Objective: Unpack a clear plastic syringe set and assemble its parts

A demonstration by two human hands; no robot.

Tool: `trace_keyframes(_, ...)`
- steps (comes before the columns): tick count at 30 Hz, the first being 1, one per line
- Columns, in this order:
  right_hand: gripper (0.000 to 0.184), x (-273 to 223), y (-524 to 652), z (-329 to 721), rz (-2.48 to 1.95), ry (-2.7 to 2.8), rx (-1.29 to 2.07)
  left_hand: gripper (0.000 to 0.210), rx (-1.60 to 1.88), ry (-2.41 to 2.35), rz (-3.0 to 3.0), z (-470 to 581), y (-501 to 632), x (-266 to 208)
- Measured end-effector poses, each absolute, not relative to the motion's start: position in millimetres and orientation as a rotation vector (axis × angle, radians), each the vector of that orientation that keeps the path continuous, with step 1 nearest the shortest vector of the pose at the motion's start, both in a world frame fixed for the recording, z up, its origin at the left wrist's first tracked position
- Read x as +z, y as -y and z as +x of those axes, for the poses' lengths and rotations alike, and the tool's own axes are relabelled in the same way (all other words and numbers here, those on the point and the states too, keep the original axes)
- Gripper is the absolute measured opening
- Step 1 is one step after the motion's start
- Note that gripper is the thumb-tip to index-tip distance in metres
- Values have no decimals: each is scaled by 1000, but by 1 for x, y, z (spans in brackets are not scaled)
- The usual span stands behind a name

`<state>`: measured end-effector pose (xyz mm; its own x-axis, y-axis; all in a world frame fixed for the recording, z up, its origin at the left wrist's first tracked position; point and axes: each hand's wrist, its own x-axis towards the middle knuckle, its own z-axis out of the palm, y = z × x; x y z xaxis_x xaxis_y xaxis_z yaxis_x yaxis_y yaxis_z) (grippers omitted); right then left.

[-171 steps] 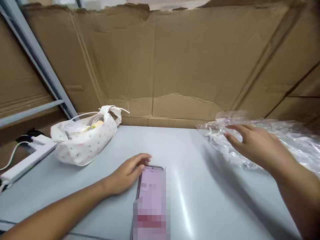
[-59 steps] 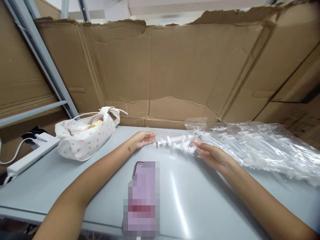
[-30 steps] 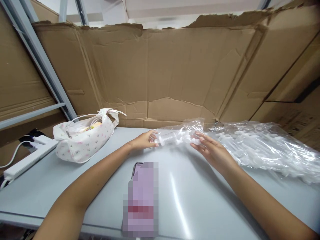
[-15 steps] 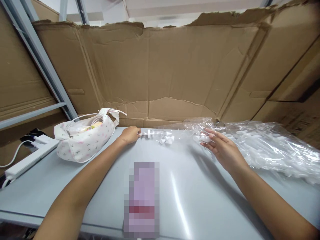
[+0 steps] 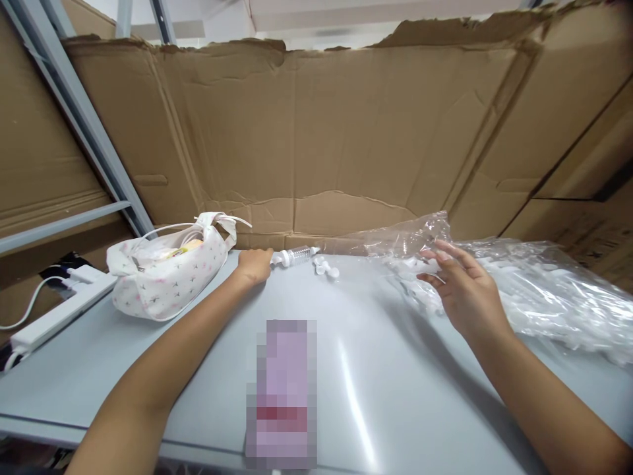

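At the back of the table my left hand point(image 5: 256, 265) is closed around the near end of a clear, ribbed, syringe-like tube point(image 5: 299, 256). The tube has a white collar and lies pointing right, its tip slightly raised. Just right of it are several small white plastic pieces point(image 5: 326, 268), lying loose. My right hand point(image 5: 462, 284) is at the left end of a clear plastic bag point(image 5: 544, 297) full of white plastic parts. Its thumb and fingers are apart beside the crumpled film, which stands up above the fingertips. I see nothing clearly gripped between them.
A white patterned fabric pouch point(image 5: 165, 284) with cables stands left of my left hand. A white power strip point(image 5: 62, 313) lies at the left edge. A blurred-out purple object point(image 5: 287, 376) is at the front middle. Cardboard sheets point(image 5: 346, 132) wall the back of the grey table point(image 5: 410, 396).
My right hand has moved right, and the film beside it has risen. The tube has shifted slightly left and turned, its tip now higher. The loose white pieces have moved a little left.
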<state>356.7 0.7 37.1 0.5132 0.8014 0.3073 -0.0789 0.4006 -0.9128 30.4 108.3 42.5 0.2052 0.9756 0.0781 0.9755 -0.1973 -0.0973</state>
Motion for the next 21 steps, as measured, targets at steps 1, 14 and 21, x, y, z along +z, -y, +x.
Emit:
trace_keyframes(1, 38, 37, -1, 357, -996, 866, 640, 29, -37, 1884, -2340, 33, -106, 42)
trace_keyframes(14, 46, 40, 2, 352, -931, 857, 688, 38, -433, 1359, -2751, 73, -87, 22)
trace_keyframes(21, 31, 37, 1, 349, -868, 965, 594, 37, -508, 1312, -2873, 77, -83, 16)
